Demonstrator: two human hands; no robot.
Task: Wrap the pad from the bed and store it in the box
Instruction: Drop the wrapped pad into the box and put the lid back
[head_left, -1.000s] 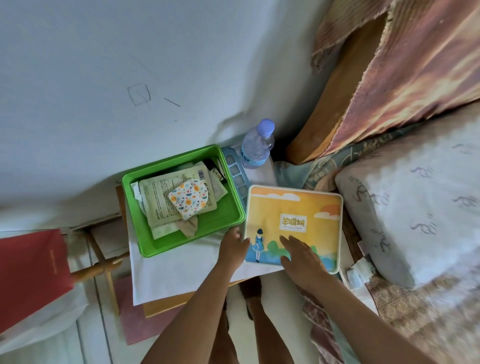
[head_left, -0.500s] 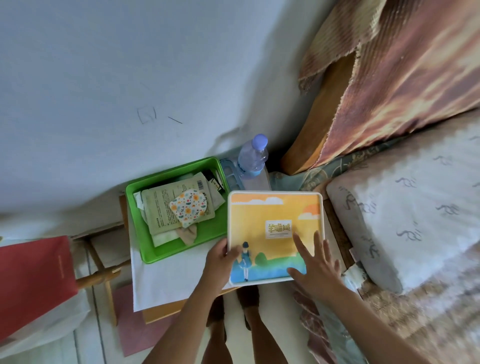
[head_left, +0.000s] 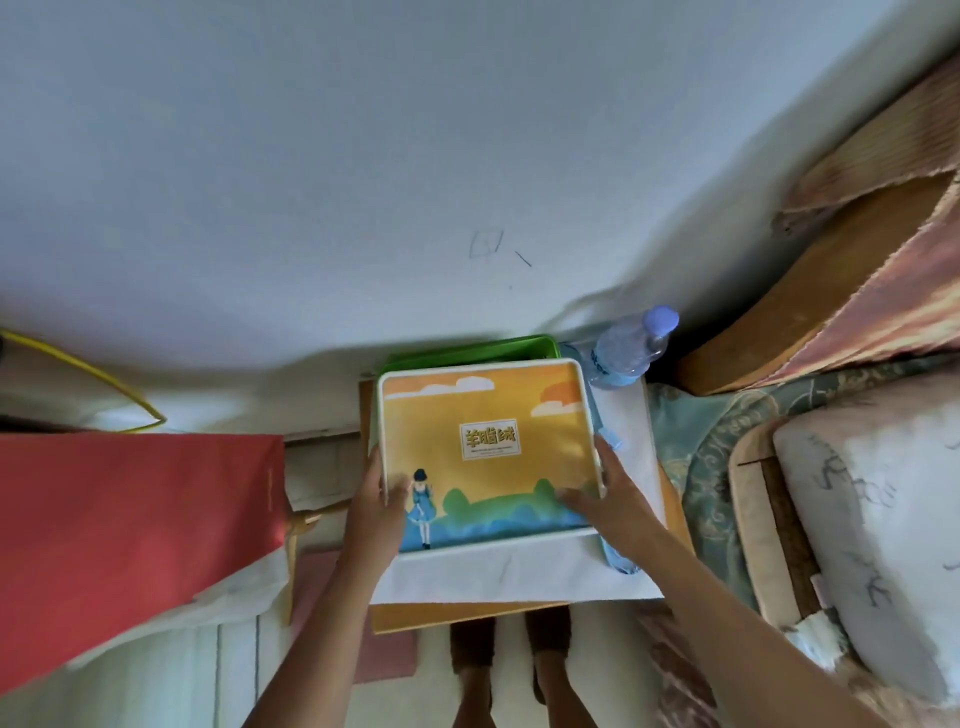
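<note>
Both hands grip illustrated lid (head_left: 485, 452) at frame centre: left hand (head_left: 382, 501) clasping left edge, right hand (head_left: 605, 496) clasping right edge. Lid covers green box (head_left: 470, 349) on table (head_left: 511, 574). Water bottle (head_left: 626, 348) just right of box. Pad hidden, position unclear

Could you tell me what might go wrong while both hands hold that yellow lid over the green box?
The yellow lid, gripped by the left hand and right hand, hides nearly all of the green box, so it could seat crooked on the rim. The water bottle stands right at the lid's far right corner; a sideways shift might tip it. The white cloth underneath could slide on the table.
</note>
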